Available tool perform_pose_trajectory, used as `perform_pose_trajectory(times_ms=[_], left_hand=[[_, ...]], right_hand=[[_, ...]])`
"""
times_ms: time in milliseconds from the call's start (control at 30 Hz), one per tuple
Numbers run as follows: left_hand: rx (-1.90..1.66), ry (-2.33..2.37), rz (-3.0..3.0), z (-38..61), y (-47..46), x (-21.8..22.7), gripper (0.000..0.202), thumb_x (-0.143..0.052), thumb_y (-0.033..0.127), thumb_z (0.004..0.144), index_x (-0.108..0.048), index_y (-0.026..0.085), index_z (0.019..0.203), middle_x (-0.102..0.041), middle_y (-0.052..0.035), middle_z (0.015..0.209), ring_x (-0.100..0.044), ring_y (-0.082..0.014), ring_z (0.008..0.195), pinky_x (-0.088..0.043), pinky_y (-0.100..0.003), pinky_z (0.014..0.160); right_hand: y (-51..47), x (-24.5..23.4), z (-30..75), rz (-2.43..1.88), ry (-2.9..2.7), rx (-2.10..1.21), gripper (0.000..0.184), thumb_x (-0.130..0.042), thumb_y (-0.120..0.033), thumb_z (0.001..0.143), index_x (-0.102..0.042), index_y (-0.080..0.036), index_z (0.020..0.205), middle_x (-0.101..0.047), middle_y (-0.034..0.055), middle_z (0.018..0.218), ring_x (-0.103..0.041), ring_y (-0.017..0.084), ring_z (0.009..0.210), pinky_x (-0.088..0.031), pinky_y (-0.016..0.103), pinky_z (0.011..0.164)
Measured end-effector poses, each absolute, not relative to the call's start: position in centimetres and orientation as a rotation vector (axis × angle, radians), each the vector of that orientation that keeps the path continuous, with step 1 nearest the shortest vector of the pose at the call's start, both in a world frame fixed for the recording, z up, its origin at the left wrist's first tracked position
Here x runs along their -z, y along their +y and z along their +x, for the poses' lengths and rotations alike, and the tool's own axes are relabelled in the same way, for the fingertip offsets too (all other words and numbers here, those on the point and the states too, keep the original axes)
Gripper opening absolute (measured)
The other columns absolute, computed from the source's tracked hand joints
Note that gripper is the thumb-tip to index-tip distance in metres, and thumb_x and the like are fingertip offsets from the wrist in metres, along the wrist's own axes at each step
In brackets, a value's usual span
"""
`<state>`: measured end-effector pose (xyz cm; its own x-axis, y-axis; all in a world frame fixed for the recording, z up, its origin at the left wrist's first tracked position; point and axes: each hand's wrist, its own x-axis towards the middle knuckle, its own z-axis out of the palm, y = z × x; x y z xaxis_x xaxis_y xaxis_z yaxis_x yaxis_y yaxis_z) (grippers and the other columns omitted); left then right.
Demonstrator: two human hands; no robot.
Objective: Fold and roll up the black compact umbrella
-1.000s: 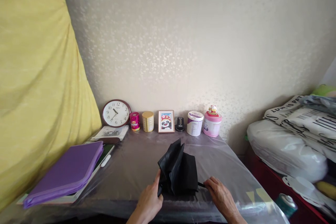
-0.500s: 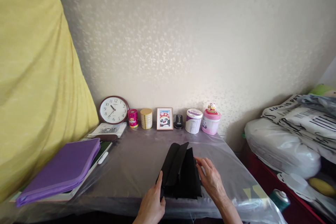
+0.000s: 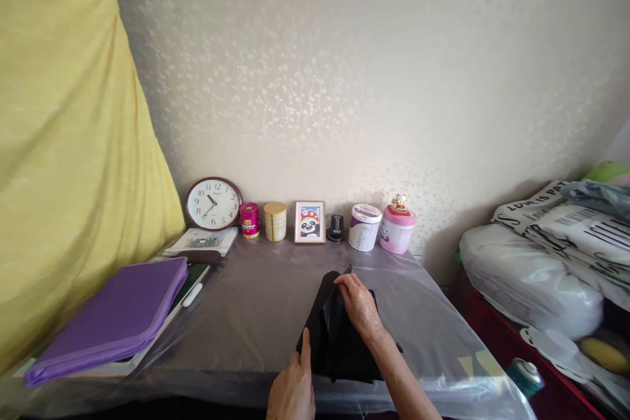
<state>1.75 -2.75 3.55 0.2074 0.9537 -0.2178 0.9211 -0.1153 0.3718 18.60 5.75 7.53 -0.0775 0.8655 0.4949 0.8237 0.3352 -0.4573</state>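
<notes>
A black item with a flap, folded and pouch-like (image 3: 344, 348), lies at the near middle of the table; its exact kind is not clear. Its left edge is gripped by my left hand (image 3: 294, 380), with the thumb along the side and the other fingers mostly hidden. My right hand (image 3: 361, 305) reaches across the top, closed in a pinch on the upper edge of the flap. Under that hand the flap stands partly raised, and the wrist covers part of the black item's right side.
Plastic sheeting covers the table (image 3: 236, 321). A purple folder (image 3: 108, 315) lies on the left. Along the wall stand a clock (image 3: 214, 203), several canisters, a framed panda picture (image 3: 310, 223) and a small black device (image 3: 336, 228). Bagged textiles (image 3: 529, 275) are piled at right.
My right hand has moved left and up from the black item's right edge to its flap, now pinching and lifting it. My left hand stays at the left edge.
</notes>
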Motion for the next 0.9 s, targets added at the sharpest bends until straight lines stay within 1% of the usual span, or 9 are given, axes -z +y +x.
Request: perform_pose_trajectory(times_ms=[133,267,433,500,567,667,767,833,900], left_hand=[[0.024,1.736,2.103,2.3,-2.9,-3.4,0.081,-0.041,-0.004,0.07,-0.012,0.018,0.142,-0.053,-0.0179,0.116,-0.063,-0.0269,0.091,-0.046,-0.031,0.074],[0.033,1.737,2.183,2.7,-2.6,-1.7,0.084,-0.048,-0.003,0.066,-0.018,0.021,0.141,-0.055,-0.0143,0.114,-0.065,-0.0241,0.088,-0.047,-0.027,0.07],[-0.064,1.752,2.243,2.2,-2.5,0.3,0.071,-0.046,0.006,0.074,-0.024,0.021,0.14,-0.058,-0.0109,0.11,-0.065,-0.0186,0.081,-0.046,-0.023,0.066],[-0.146,1.74,2.278,1.5,-2.6,0.3,0.063,-0.045,0.013,0.077,-0.028,0.018,0.138,-0.055,-0.0137,0.118,-0.063,-0.021,0.09,-0.047,-0.025,0.07],[-0.266,1.762,2.325,0.9,-2.6,-0.2,0.056,-0.045,0.021,0.079,-0.036,0.015,0.134,-0.05,-0.0163,0.126,-0.057,-0.0258,0.105,-0.048,-0.031,0.079],[-0.463,1.697,2.422,0.7,-2.1,-1.1,0.048,-0.045,0.031,0.081,-0.046,0.018,0.127,-0.046,-0.0135,0.132,-0.046,-0.028,0.119,-0.04,-0.04,0.096],[-0.493,1.514,2.471,1.4,-1.3,-0.9,0.06,-0.052,0.036,0.076,-0.039,0.023,0.133,-0.033,-0.0102,0.143,-0.034,-0.0287,0.128,-0.029,-0.044,0.106],[-0.43,1.48,2.431,1.9,-0.8,-0.2,0.07,-0.054,0.036,0.073,-0.03,0.025,0.138,-0.023,-0.0095,0.148,-0.027,-0.03,0.133,-0.025,-0.047,0.107],[-0.392,1.492,2.383,2.3,-0.6,0.6,0.073,-0.053,0.034,0.073,-0.023,0.026,0.14,-0.019,-0.0087,0.149,-0.022,-0.0293,0.135,-0.022,-0.048,0.108]], right_hand=[[7.1,-6.1,16.2,-1.505,-1.933,-0.085,0.02,-0.037,-0.02,0.09,-0.057,-0.024,0.092,-0.059,0.001,0.091,-0.059,0.013,0.08,-0.043,0.021,0.069],[7.8,-3.8,14.8,-1.565,-2.016,0.005,0.018,-0.042,-0.019,0.089,-0.059,-0.025,0.089,-0.06,0.0009,0.09,-0.057,0.015,0.087,-0.042,0.022,0.074],[8.3,-2.0,14.7,-1.594,-2.054,0.02,0.017,-0.044,-0.019,0.09,-0.059,-0.024,0.09,-0.062,0.0006,0.09,-0.057,0.016,0.086,-0.04,0.026,0.075],[8.4,-1.7,14.8,-1.584,-2.05,0.013,0.017,-0.044,-0.02,0.09,-0.059,-0.024,0.095,-0.063,0.0008,0.092,-0.058,0.016,0.087,-0.04,0.027,0.075],[8.4,-1.6,14.8,-1.576,-2.041,0.019,0.017,-0.043,-0.02,0.09,-0.059,-0.024,0.098,-0.064,0.0013,0.092,-0.058,0.017,0.087,-0.04,0.027,0.075],[8.5,-1.5,14.8,-1.555,-2.042,0.029,0.018,-0.043,-0.022,0.091,-0.06,-0.023,0.096,-0.065,0.0014,0.091,-0.058,0.017,0.086,-0.041,0.027,0.074],[8.6,-1.3,14.9,-1.53,-2.044,0.021,0.019,-0.042,-0.023,0.092,-0.061,-0.023,0.092,-0.066,0.0015,0.089,-0.058,0.017,0.084,-0.041,0.028,0.074],[8.6,-1.3,15.1,-1.502,-2.033,0.0,0.02,-0.042,-0.023,0.092,-0.062,-0.022,0.091,-0.066,0.0018,0.087,-0.058,0.017,0.083,-0.042,0.028,0.074],[8.2,-1.5,15.4,-1.436,-2.028,-0.041,0.02,-0.042,-0.023,0.092,-0.062,-0.021,0.091,-0.066,0.0021,0.087,-0.058,0.017,0.083,-0.043,0.029,0.076]])
